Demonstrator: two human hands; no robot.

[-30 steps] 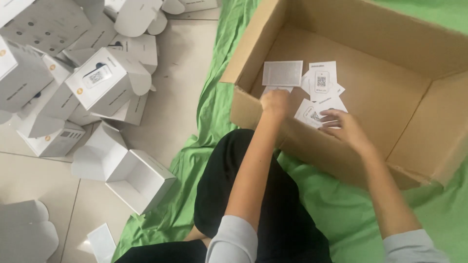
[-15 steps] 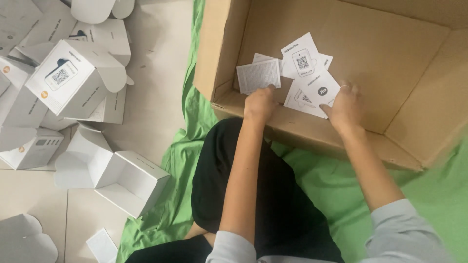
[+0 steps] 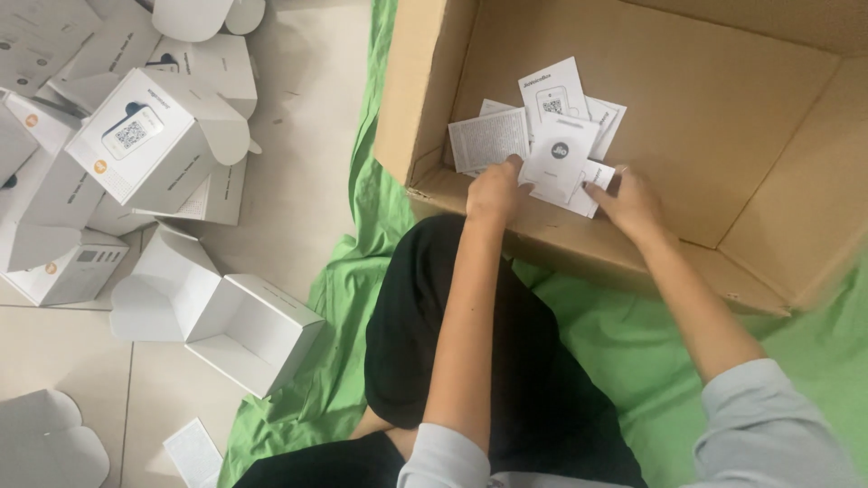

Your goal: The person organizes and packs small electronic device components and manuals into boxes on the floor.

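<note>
Both hands in the cardboard box [image 3: 425,99] by its near wall; left hand [image 3: 493,190] pinches white leaflets [image 3: 561,136] (fanned loosely); right hand [image 3: 630,203] grips their edge.

Matt brown cardboard box [image 3: 723,117], white paper leaflets [image 3: 556,145], crumpled green cloth [image 3: 624,334].

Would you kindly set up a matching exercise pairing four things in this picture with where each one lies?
Things:
1. white paper cards
2. open white box
3. green cloth
4. small white leaflet

Places:
A. spread under the cardboard box
B. alone on the tiles, bottom left
C. inside the cardboard box
D. on the floor at the cloth's left edge

Pairs: 1-C, 2-D, 3-A, 4-B
</note>
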